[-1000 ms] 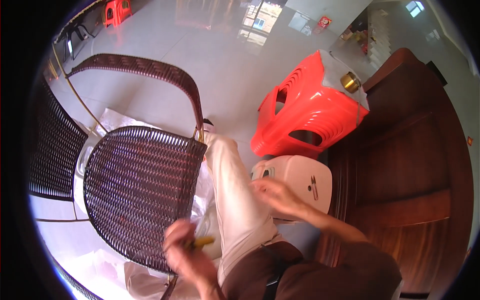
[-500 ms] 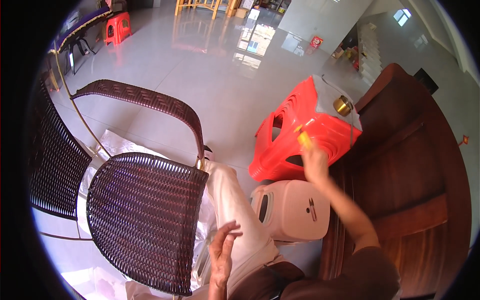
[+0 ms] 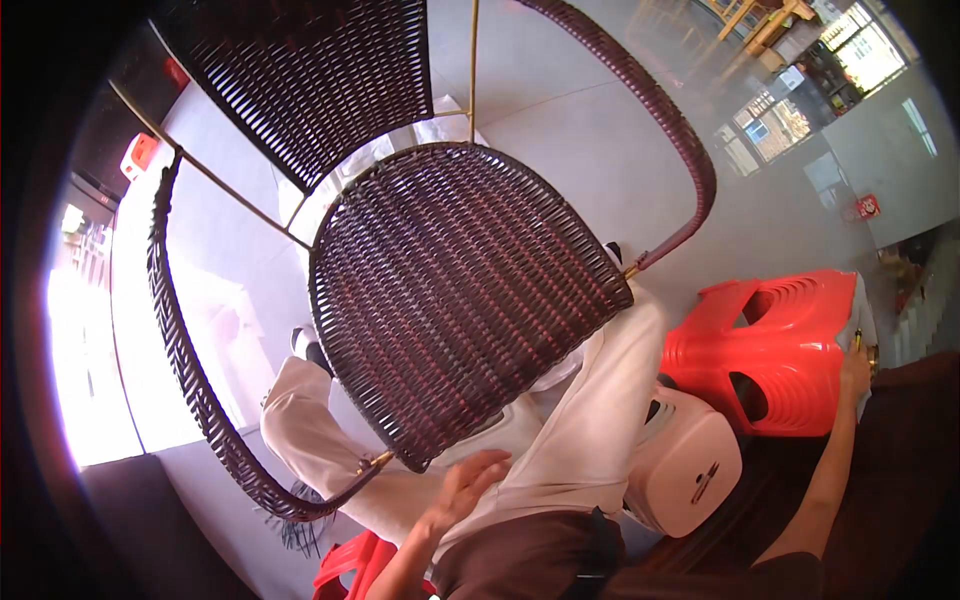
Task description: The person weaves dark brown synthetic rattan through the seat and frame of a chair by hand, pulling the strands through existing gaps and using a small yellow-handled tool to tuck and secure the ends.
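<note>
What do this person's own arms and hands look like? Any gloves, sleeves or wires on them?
The left hand and right hand wear no gloves that I can see. The left forearm and right forearm are uncovered, with no wires or markings visible. A dark brown sleeve meets the right forearm; no left sleeve shows.

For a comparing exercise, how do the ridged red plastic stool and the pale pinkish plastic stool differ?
The red stool looks larger than the pale stool. The red stool is strongly coloured, the pale stool faintly. A small hand tool lies on the pale stool, while the right hand is at the red stool's top. Both have side openings.
</note>
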Available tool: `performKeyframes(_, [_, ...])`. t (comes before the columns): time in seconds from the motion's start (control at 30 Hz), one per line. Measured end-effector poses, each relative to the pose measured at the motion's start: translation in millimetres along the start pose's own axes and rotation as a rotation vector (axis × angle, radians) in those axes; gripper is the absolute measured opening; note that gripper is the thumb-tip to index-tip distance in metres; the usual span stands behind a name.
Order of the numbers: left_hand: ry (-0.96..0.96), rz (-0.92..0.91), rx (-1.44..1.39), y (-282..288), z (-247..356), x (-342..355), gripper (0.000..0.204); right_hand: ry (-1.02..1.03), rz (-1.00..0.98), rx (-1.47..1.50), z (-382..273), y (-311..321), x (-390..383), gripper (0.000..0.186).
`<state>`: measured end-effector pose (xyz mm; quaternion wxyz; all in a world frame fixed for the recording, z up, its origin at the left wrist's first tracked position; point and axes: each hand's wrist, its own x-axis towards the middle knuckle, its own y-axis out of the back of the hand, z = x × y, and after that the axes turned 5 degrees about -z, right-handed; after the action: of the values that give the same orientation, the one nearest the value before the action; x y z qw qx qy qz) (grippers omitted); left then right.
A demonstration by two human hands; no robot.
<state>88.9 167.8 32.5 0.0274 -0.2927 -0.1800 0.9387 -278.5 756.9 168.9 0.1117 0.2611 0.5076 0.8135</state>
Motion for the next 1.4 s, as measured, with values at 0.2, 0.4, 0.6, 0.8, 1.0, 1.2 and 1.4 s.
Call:
performKeyframes(0.2, [-0.008, -0.484, 0.111, 72.9, 37.7, -106.5, 0.036, 0.242, 0.083, 0.292, -79.3, 96.6, -27.7, 0.047])
performKeyframes(0.4, [0.035, 1.069, 0.843, 116.4, 73.1, -169.8, 0.061, 0.818, -0.235, 0.918, -261.6, 214.7, -97.4, 0.049])
performKeyframes(0.6, [-0.656, 0.594, -0.098, 101.7, 114.9, -112.6, 0.088, 1.224, -0.529, 1.105, -388.8, 251.2, -138.4, 0.067])
performKeyframes(0.8, [-0.724, 0.766, -0.273, 78.8, 144.9, -108.3, 0.032, 1.074, -0.587, 1.09, -414.1, 258.4, -135.5, 0.033])
performKeyframes(1.0, [-0.659, 0.869, -0.239, 69.7, 159.4, -109.6, 0.021, 1.004, -0.507, 1.263, -422.5, 250.1, -139.0, 0.014])
performKeyframes(1.2, [-0.654, 0.904, -0.188, 75.1, 159.3, -114.2, 0.025, 1.005, -0.551, 1.247, -414.0, 256.1, -143.3, 0.015])
performKeyframes(1.4, [-0.669, 0.89, -0.092, 87.9, 147.4, -106.5, 0.024, 1.001, -0.524, 1.301, -391.5, 251.8, -151.5, 0.015])
